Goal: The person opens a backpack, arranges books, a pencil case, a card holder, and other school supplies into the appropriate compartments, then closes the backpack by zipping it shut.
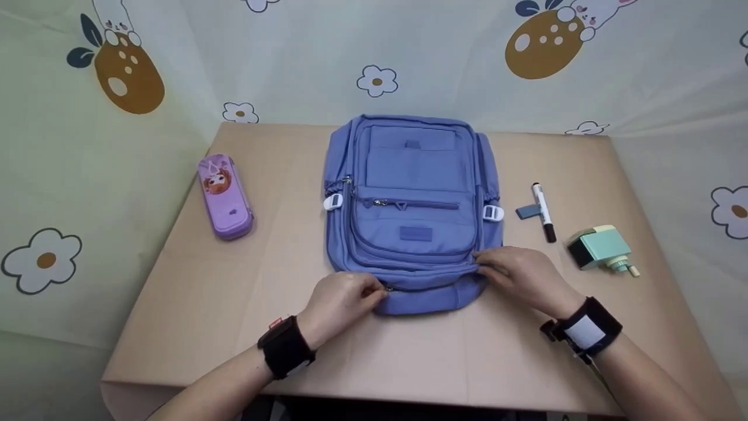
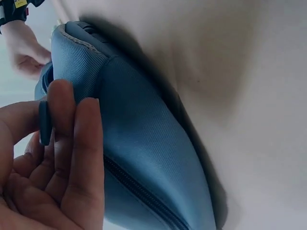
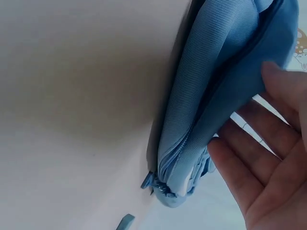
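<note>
A blue backpack (image 1: 415, 169) lies flat on the table with its front pocket side up. My left hand (image 1: 345, 304) pinches a zipper pull (image 2: 45, 123) between thumb and fingers, at the backpack's near edge. Part of the zipper track (image 2: 139, 189) shows beside those fingers in the left wrist view. On the near right corner, my right hand (image 1: 529, 278) pinches the fabric; the right wrist view has its thumb on one side of a blue flap (image 3: 240, 91) and its fingers behind. The fold beneath that flap stands partly apart.
Left of the backpack lies a purple pencil case (image 1: 226, 199). To its right are a white marker with black ends (image 1: 543, 211), a small blue-grey piece (image 1: 527, 211) touching it, and a mint-green crank pencil sharpener (image 1: 602, 247). A patterned curtain (image 1: 444, 64) hangs behind the table (image 1: 280, 193).
</note>
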Demonstrator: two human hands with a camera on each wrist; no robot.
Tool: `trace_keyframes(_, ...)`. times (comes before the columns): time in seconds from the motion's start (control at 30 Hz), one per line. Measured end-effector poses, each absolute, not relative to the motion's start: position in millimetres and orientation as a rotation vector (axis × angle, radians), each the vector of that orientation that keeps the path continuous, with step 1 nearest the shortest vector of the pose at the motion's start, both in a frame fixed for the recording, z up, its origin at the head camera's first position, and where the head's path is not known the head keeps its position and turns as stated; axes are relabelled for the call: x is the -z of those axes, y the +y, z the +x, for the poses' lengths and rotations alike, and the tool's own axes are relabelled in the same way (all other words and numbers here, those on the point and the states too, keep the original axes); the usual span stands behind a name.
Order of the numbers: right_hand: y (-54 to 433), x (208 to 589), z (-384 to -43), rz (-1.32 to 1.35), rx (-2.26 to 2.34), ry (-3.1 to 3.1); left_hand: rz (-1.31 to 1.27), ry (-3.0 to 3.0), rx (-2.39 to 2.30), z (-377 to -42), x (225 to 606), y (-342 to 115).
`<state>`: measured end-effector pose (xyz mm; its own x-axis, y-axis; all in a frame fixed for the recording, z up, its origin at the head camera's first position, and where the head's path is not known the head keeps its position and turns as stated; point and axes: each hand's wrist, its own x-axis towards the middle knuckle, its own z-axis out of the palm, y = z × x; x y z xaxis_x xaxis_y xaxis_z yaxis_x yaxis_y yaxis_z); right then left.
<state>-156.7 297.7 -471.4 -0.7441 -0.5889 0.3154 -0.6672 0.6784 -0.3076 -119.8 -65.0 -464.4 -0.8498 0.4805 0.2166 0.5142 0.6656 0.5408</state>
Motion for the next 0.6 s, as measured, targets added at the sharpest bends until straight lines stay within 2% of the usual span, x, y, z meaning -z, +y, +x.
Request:
trace_keyframes(0.23, 288, 465, -161, 0.962, -0.563, -2.7, -0.956, -2.765, 0.975, -117, 461, -46)
trace_keyframes(0.6, 285, 468, -161, 0.936, -0.577, -2.713, -1.087, -2.754, 0.66, -120, 455, -19)
